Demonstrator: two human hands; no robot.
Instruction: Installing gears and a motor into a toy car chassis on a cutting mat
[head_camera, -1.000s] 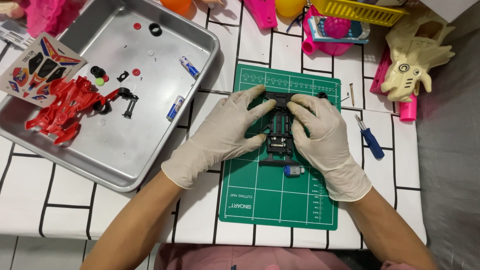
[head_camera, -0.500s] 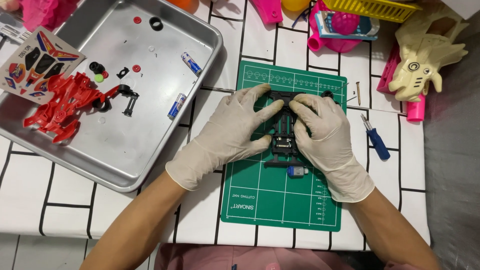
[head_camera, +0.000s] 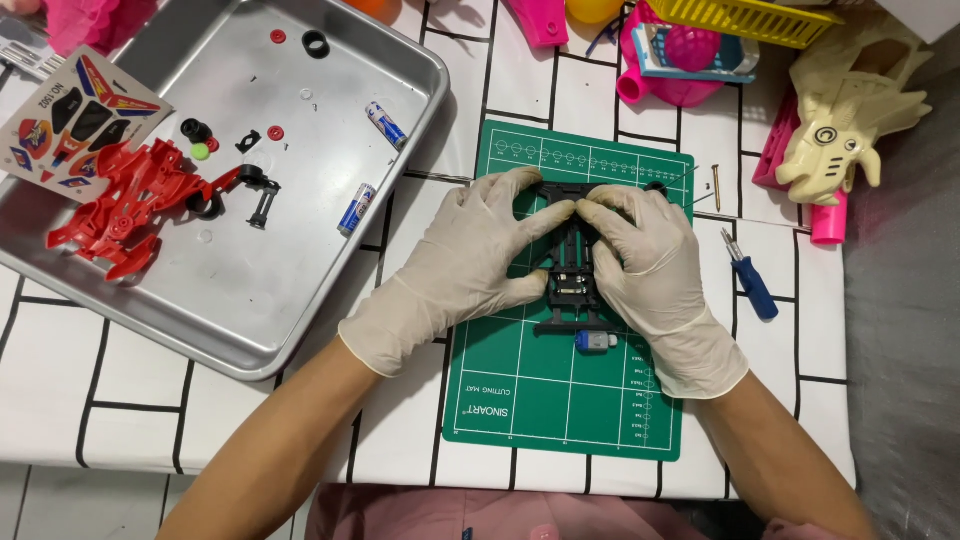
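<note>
A black toy car chassis (head_camera: 570, 280) lies on a green cutting mat (head_camera: 560, 400). My left hand (head_camera: 470, 260), in a white glove, grips the chassis from its left side, thumb low and fingers at the top. My right hand (head_camera: 650, 265), also gloved, holds the right side, and its fingertips meet the left ones at the top of the chassis. A small blue and silver motor (head_camera: 596, 341) rests on the mat just below the chassis, touching neither hand.
A metal tray (head_camera: 250, 330) at left holds a red car body (head_camera: 120, 205), two batteries (head_camera: 357, 208), and small black and red parts. A sticker sheet (head_camera: 75, 120) overlaps its edge. A blue screwdriver (head_camera: 750, 282), a screw (head_camera: 716, 186), a cream toy (head_camera: 840, 120) and pink toys lie right.
Both hands have stayed on the chassis, with only small finger shifts. The view has drifted slightly.
</note>
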